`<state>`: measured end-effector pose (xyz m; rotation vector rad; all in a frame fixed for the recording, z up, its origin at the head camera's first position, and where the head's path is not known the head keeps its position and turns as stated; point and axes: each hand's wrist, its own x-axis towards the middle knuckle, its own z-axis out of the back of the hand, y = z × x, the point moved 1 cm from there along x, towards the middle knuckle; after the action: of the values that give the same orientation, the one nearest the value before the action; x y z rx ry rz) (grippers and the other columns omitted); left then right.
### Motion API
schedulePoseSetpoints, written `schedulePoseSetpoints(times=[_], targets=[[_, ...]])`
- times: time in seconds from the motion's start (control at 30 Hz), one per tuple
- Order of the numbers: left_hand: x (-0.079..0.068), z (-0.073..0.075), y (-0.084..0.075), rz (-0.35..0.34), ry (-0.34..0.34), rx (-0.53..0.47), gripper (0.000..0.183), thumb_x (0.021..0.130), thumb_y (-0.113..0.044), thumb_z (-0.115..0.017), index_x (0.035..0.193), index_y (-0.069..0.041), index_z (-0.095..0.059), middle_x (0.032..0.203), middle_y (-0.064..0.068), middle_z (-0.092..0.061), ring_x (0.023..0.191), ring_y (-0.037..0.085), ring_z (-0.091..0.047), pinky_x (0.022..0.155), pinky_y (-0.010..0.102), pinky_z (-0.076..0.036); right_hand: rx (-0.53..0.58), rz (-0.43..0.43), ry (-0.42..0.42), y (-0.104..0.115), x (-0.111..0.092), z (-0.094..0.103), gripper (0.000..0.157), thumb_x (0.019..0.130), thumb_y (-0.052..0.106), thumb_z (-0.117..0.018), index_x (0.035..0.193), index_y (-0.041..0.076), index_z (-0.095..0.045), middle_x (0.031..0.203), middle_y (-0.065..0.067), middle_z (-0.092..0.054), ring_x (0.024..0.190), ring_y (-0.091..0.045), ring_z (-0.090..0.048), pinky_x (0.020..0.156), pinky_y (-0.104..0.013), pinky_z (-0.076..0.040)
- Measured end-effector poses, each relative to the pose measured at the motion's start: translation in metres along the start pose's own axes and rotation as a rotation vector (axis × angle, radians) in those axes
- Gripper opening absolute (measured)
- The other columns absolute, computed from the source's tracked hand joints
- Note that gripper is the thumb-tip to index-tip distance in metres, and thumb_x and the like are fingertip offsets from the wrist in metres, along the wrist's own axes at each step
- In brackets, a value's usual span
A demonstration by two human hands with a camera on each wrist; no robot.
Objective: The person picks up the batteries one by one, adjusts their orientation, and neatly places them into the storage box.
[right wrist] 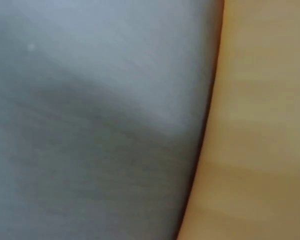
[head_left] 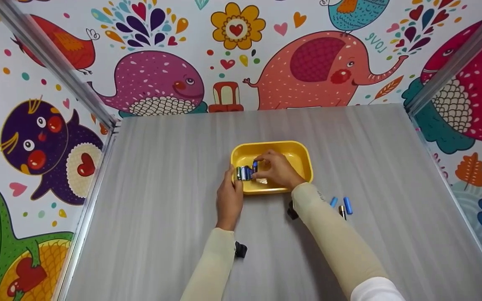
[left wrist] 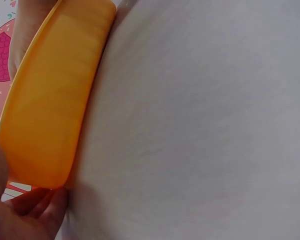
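A yellow plastic tray (head_left: 303, 167) sits on the table, holding a row of small batteries (head_left: 244, 173) at its left end. Over the inside of the tray, my right hand (head_left: 282, 169) pinches a dark blue battery (head_left: 255, 166) between thumb and fingers, beside that row. My left hand (head_left: 229, 202) grips the tray's near left corner. In the left wrist view the fingers (left wrist: 52, 212) of that hand lie against the outside of the tray wall (left wrist: 50, 100). Only the tray's side (right wrist: 260, 120) and tabletop show in the right wrist view.
Right of the tray, near my right forearm, lie two blue cylinders (head_left: 348, 205) and a black-and-gold battery (head_left: 342, 212). Metal frame posts (head_left: 454, 62) and walls with cartoon animals border the grey table (head_left: 161, 188) at the back and sides.
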<state>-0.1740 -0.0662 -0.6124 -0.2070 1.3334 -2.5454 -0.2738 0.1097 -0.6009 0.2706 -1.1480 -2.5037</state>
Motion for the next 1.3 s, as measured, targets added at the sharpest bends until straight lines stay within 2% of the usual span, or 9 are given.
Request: schedulePoseSetpoints(times=[0.1, 0.2, 0.3, 0.43, 0.67, 0.83, 1.07, 1.13, 1.3], targets=[[0.0003, -0.0004, 0.0001, 0.0, 0.0, -0.001, 0.054, 0.102, -0.018, -0.054, 0.155, -0.02, -0.045, 0.138, 0.005, -0.066, 0.082, 0.018, -0.054, 0.074, 0.035, -0.046, -0.001, -0.013, 0.008, -0.0016, 0.0004, 0.0, 0.047, 0.078, 0.034, -0.089, 0.118, 0.013, -0.074, 0.107, -0.007, -0.063, 0.096, -0.023, -0.056, 0.089, -0.037, -0.051], [0.0006, -0.0005, 0.0006, -0.001, 0.0, 0.001, 0.054, 0.103, -0.019, -0.054, 0.156, -0.021, -0.044, 0.145, 0.003, -0.061, 0.089, 0.017, -0.057, 0.081, 0.036, -0.05, -0.012, -0.018, 0.022, -0.0025, 0.0006, -0.0005, 0.048, 0.078, 0.035, -0.089, 0.119, 0.014, -0.074, 0.106, -0.005, -0.062, 0.096, -0.022, -0.056, 0.089, -0.037, -0.051], [0.0002, 0.0003, 0.0007, -0.011, -0.01, 0.003, 0.053, 0.103, -0.019, -0.055, 0.155, -0.021, -0.045, 0.129, 0.006, -0.069, 0.088, 0.019, -0.057, 0.081, 0.038, -0.05, -0.029, -0.015, 0.033, -0.0036, 0.001, -0.0018, 0.049, 0.078, 0.036, -0.089, 0.119, 0.015, -0.074, 0.105, -0.004, -0.062, 0.096, -0.022, -0.056, 0.088, -0.035, -0.05], [0.0, 0.0006, 0.0015, -0.032, -0.026, -0.001, 0.052, 0.102, -0.018, -0.055, 0.154, -0.021, -0.047, 0.111, 0.007, -0.071, 0.08, 0.019, -0.055, 0.076, 0.037, -0.048, -0.054, -0.016, 0.044, -0.004, 0.0008, -0.0035, 0.05, 0.078, 0.037, -0.089, 0.12, 0.015, -0.074, 0.105, -0.004, -0.062, 0.095, -0.021, -0.055, 0.087, -0.034, -0.049], [0.0009, 0.0008, 0.002, -0.024, -0.027, -0.005, 0.053, 0.102, -0.018, -0.055, 0.154, -0.021, -0.046, 0.125, 0.006, -0.07, 0.083, 0.018, -0.055, 0.078, 0.036, -0.049, -0.101, -0.027, 0.064, -0.0019, 0.0007, -0.0054, 0.05, 0.077, 0.036, -0.089, 0.12, 0.014, -0.074, 0.105, -0.002, -0.061, 0.097, -0.021, -0.056, 0.089, -0.037, -0.051], [-0.0002, 0.0002, 0.0025, -0.011, -0.021, 0.003, 0.052, 0.103, -0.019, -0.055, 0.154, -0.021, -0.047, 0.12, 0.006, -0.071, 0.082, 0.017, -0.055, 0.077, 0.036, -0.049, -0.137, -0.041, 0.085, -0.0028, 0.0, -0.0072, 0.051, 0.077, 0.036, -0.089, 0.121, 0.014, -0.074, 0.108, -0.002, -0.062, 0.099, -0.021, -0.056, 0.093, -0.038, -0.051], [-0.0017, -0.0009, 0.0027, -0.015, -0.019, 0.001, 0.052, 0.103, -0.02, -0.055, 0.154, -0.021, -0.046, 0.097, 0.005, -0.067, 0.076, 0.017, -0.052, 0.071, 0.035, -0.045, -0.16, -0.063, 0.094, -0.0041, -0.0023, -0.0074, 0.054, 0.077, 0.038, -0.089, 0.123, 0.015, -0.074, 0.109, -0.001, -0.062, 0.097, -0.021, -0.053, 0.091, -0.036, -0.048], [-0.0017, -0.0011, 0.0025, -0.016, -0.022, 0.003, 0.052, 0.103, -0.02, -0.056, 0.154, -0.021, -0.047, 0.097, 0.005, -0.067, 0.076, 0.017, -0.052, 0.071, 0.034, -0.045, -0.168, -0.061, 0.096, -0.004, -0.0025, -0.007, 0.054, 0.077, 0.039, -0.089, 0.124, 0.015, -0.073, 0.109, -0.001, -0.062, 0.096, -0.021, -0.053, 0.089, -0.036, -0.047], [-0.0016, -0.001, 0.0006, -0.025, -0.031, 0.001, 0.052, 0.102, -0.019, -0.056, 0.154, -0.019, -0.047, 0.112, 0.007, -0.071, 0.076, 0.016, -0.051, 0.072, 0.033, -0.045, -0.192, -0.04, 0.093, -0.0035, -0.0029, -0.0054, 0.056, 0.078, 0.04, -0.088, 0.126, 0.016, -0.073, 0.11, -0.002, -0.063, 0.099, -0.021, -0.055, 0.091, -0.038, -0.048]])
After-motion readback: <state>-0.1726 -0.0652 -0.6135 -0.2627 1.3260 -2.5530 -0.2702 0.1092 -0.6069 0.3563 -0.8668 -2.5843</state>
